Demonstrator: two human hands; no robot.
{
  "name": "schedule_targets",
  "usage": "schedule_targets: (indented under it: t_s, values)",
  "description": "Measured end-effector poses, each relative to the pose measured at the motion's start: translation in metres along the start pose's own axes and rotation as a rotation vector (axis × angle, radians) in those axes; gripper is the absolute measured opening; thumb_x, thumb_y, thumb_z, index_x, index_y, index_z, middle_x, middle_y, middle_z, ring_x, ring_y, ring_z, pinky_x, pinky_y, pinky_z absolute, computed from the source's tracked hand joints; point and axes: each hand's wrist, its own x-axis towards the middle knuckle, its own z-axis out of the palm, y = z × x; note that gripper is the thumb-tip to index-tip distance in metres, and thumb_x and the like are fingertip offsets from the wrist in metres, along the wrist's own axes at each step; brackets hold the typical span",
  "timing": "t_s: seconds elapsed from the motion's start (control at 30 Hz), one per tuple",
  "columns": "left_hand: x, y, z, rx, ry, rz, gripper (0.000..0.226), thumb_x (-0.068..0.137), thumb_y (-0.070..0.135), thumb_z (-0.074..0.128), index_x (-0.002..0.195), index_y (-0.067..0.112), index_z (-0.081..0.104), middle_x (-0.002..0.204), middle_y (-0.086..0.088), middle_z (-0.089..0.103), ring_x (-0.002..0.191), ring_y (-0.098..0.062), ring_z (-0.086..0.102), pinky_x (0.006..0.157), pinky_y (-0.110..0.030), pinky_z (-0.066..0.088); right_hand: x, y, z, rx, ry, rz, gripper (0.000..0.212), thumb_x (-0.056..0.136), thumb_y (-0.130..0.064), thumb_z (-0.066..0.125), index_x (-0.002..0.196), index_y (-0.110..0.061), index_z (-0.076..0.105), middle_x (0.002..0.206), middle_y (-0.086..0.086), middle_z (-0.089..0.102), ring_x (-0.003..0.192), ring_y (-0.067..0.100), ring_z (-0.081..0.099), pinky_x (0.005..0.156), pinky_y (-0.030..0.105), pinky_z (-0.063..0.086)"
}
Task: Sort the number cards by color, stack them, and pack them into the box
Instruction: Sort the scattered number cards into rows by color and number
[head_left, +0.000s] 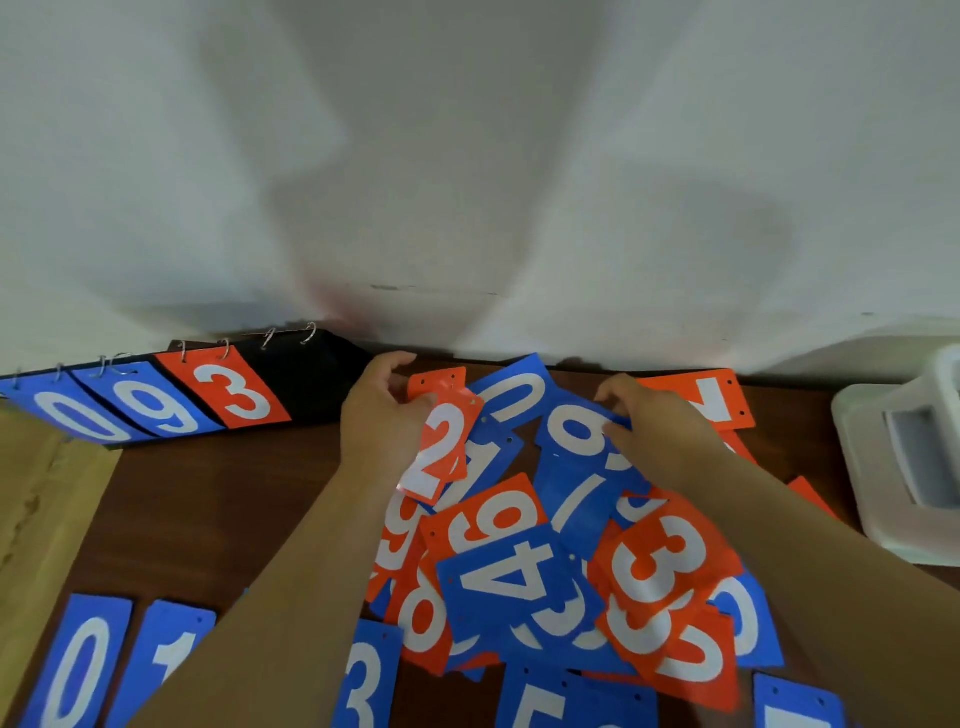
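Orange 2 card (443, 448) in left hand (376, 422) grip, over scattered pile (524, 571).

white wall (467, 156), brown table (208, 509)

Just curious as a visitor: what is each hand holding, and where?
Left hand grips orange 2 card, upper-left edge; right hand pinches blue card, right edge.

Two hands (382, 421) (660, 431) — one scoreboard (306, 379)
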Motion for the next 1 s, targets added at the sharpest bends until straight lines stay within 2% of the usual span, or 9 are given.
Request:
schedule_targets:
  t_s: [0.1, 0.17, 0.3, 0.47, 0.6, 0.7, 0.8, 0.9, 1.0]
  values:
    - [-0.005, 0.009, -0.003, -0.058, 0.029, -0.036, 0.042, 0.087, 0.034, 0.079, 0.122, 0.036, 0.057, 0.099, 0.018, 0.061, 0.085, -0.008, 0.066, 0.067, -0.024, 0.055, -0.009, 0.0, 0.0, 0.016, 0.024, 0.04, 0.028, 0.1, -0.029, 0.059, 0.127, -0.025, 0.051, 0.11, 0.0, 0.07, 0.088, 0.019, 0.065, 0.064, 0.024, 0.051]
    - [-0.008, 0.017, -0.007, -0.099, 0.05, -0.054, 0.032, 0.09, 0.032, 0.077, 0.116, 0.033, 0.059, 0.094, 0.019, 0.06, 0.081, -0.004, 0.063, 0.062, -0.02, 0.048, -0.016, 0.001, -0.001, 0.058, 0.063, 0.089, 0.03, 0.101, -0.03, 0.058, 0.129, -0.025, 0.049, 0.11, 0.001, 0.07, 0.09, 0.02, 0.067, 0.065, 0.027, 0.055]
    - [-0.016, 0.027, -0.015, -0.206, 0.103, -0.091, 0.013, 0.096, 0.037, 0.068, 0.107, 0.032, 0.063, 0.094, 0.015, 0.064, 0.084, -0.006, 0.065, 0.066, -0.021, 0.05, -0.033, 0.0, -0.004, 0.216, 0.13, 0.12, 0.031, 0.102, -0.028, 0.056, 0.131, -0.029, 0.045, 0.102, -0.005, 0.063, 0.084, 0.017, 0.065, 0.063, 0.033, 0.061]
    - [-0.033, 0.042, -0.031, -0.283, 0.193, -0.035, 0.015, 0.102, 0.032, 0.06, 0.115, 0.029, 0.065, 0.106, 0.01, 0.066, 0.092, -0.004, 0.064, 0.074, -0.019, 0.051, -0.055, -0.014, -0.012, 0.47, 0.204, 0.092, 0.014, 0.101, -0.026, 0.06, 0.11, -0.034, 0.054, 0.103, -0.008, 0.067, 0.092, 0.014, 0.066, 0.071, 0.039, 0.063]
    - [-0.065, 0.053, -0.051, -0.292, 0.236, 0.047, 0.025, 0.104, 0.031, 0.056, 0.129, 0.033, 0.058, 0.1, 0.024, 0.058, 0.093, 0.001, 0.062, 0.072, -0.018, 0.051, -0.08, -0.033, -0.029, 0.673, 0.196, 0.087, 0.016, 0.1, -0.017, 0.062, 0.11, -0.03, 0.064, 0.111, -0.007, 0.069, 0.102, 0.015, 0.068, 0.08, 0.041, 0.062]
    - [-0.099, 0.058, -0.068, -0.28, 0.227, 0.124, 0.038, 0.104, 0.031, 0.056, 0.139, 0.042, 0.048, 0.107, 0.021, 0.059, 0.096, -0.004, 0.065, 0.075, -0.024, 0.056, -0.111, -0.047, -0.045, 0.873, 0.145, 0.077, 0.024, 0.097, -0.007, 0.063, 0.112, -0.025, 0.068, 0.108, -0.005, 0.075, 0.095, 0.021, 0.074, 0.081, 0.049, 0.062]
    - [-0.139, 0.059, -0.079, -0.178, 0.163, 0.229, 0.03, 0.106, 0.024, 0.05, 0.13, 0.04, 0.055, 0.112, 0.023, 0.058, 0.1, 0.002, 0.06, 0.076, -0.016, 0.053, -0.148, -0.06, -0.061, 0.985, 0.027, 0.009, 0.025, 0.096, -0.002, 0.064, 0.115, -0.019, 0.068, 0.106, -0.003, 0.077, 0.096, 0.019, 0.075, 0.084, 0.048, 0.062]
    - [-0.178, 0.054, -0.082, -0.151, 0.098, 0.257, 0.03, 0.106, 0.021, 0.048, 0.129, 0.036, 0.061, 0.121, 0.017, 0.062, 0.107, -0.005, 0.061, 0.081, -0.016, 0.051, -0.181, -0.067, -0.073, 0.963, -0.046, -0.079, 0.028, 0.093, 0.004, 0.065, 0.114, -0.015, 0.066, 0.104, 0.004, 0.077, 0.098, 0.026, 0.075, 0.087, 0.05, 0.061]
    - [-0.211, 0.052, -0.081, -0.18, 0.043, 0.233, 0.03, 0.106, 0.022, 0.048, 0.128, 0.039, 0.061, 0.124, 0.013, 0.064, 0.109, -0.009, 0.063, 0.085, -0.023, 0.055, -0.21, -0.071, -0.082, 0.791, -0.154, -0.189, 0.031, 0.092, 0.0, 0.068, 0.113, -0.024, 0.068, 0.108, 0.005, 0.076, 0.101, 0.027, 0.073, 0.089, 0.053, 0.059]
